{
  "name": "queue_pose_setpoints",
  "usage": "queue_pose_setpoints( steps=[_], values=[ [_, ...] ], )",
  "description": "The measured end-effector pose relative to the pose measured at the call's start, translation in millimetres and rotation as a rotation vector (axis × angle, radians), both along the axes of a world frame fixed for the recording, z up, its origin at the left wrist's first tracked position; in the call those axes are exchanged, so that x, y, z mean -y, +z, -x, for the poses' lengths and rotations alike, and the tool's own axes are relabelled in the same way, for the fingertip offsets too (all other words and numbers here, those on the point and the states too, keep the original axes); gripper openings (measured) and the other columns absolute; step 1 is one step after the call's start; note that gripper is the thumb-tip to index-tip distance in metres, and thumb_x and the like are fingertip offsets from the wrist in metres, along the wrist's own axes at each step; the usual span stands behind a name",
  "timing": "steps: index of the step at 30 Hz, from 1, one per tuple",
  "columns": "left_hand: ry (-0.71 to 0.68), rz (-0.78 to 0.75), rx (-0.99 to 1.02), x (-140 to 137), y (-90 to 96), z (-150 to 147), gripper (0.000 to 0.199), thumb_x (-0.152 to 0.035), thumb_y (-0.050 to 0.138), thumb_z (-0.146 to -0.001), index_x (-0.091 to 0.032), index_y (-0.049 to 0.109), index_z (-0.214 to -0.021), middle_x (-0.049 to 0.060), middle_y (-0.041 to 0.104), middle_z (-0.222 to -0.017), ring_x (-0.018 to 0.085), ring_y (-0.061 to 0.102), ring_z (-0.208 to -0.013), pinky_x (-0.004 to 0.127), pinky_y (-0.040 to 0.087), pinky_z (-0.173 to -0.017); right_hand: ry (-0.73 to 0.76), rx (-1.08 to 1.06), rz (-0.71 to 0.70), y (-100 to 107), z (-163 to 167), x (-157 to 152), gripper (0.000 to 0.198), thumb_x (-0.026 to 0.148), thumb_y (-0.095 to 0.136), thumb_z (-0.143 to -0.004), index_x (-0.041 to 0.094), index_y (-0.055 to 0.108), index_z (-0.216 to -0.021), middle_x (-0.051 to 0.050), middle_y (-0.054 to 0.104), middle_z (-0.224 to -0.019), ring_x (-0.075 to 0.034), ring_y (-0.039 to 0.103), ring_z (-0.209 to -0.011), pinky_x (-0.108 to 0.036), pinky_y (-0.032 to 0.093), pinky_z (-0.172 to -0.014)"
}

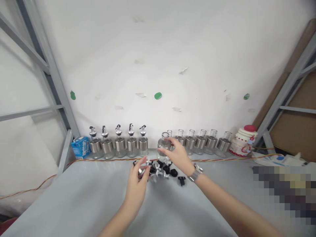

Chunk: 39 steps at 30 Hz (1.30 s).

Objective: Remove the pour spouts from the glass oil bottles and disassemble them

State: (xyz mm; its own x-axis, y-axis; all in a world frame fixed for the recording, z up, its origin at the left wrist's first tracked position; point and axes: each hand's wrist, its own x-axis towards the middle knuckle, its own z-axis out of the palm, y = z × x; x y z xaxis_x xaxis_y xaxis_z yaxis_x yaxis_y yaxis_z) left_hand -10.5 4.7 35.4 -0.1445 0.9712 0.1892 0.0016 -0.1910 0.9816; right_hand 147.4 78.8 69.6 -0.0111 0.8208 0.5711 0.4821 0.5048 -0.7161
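My right hand point(179, 154) is closed around the side of a clear glass oil bottle point(164, 144) with an open neck, standing out in front of the bottle row. Fingers and thumb of my left hand point(137, 177) close on a silver pourer spout point(141, 171) with a black tip, partly hidden by the fingers. Between my hands lies a loose pile of black stoppers point(167, 169) and clear or silvery plastic pieces point(158, 171). One black stopper point(181, 180) lies apart, below my right wrist.
Along the wall at left stand several steel-banded bottles with pourers point(119, 144); at right, several open-necked ones point(201, 142). A blue carton point(81, 148) and a white-and-red jar point(244, 141) flank them. A thin cable point(209, 160) runs across the grey table point(74, 197).
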Motion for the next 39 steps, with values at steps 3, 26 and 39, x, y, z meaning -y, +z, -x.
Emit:
queue_pose_setpoints(
  steps=[3, 26, 39],
  values=[
    [-0.064, 0.056, 0.174, -7, -11.5, -4, 0.071, -0.033, 0.058, -0.072, -0.027, 0.015, -0.129, 0.006, 0.052, -0.097, 0.019, 0.057, -0.081, 0.026, 0.048, -0.058, -0.101, 0.06, 0.023, -17, 9, -39, 0.047, 0.043, 0.061, -0.065, 0.017, 0.054, -0.104, -0.008, 0.06, -0.1, -0.021, 0.053, -0.091, -0.033, 0.038, -0.08],
    [-0.157, 0.098, 0.09, -3, -30.0, -14, 0.026, -0.03, 0.066, -0.063, -0.014, 0.055, -0.081, 0.004, 0.058, -0.082, 0.015, 0.055, -0.073, 0.028, 0.047, -0.067, -0.23, 0.096, 0.015, -57, 46, -86, 0.054, 0.022, 0.049, -0.075, 0.005, 0.032, -0.124, -0.021, 0.04, -0.121, -0.028, 0.038, -0.114, -0.04, 0.032, -0.093],
    [-0.208, 0.13, 0.078, -8, -23.2, -10, 0.035, -0.043, 0.056, -0.069, -0.013, 0.055, -0.087, 0.005, 0.058, -0.079, 0.014, 0.057, -0.059, 0.018, 0.036, -0.039, 0.243, -0.115, 0.181, -39, 1, 27, 0.026, 0.035, 0.04, -0.083, 0.019, 0.053, -0.1, -0.006, 0.059, -0.094, -0.016, 0.059, -0.075, -0.03, 0.045, -0.074]
  ],
)
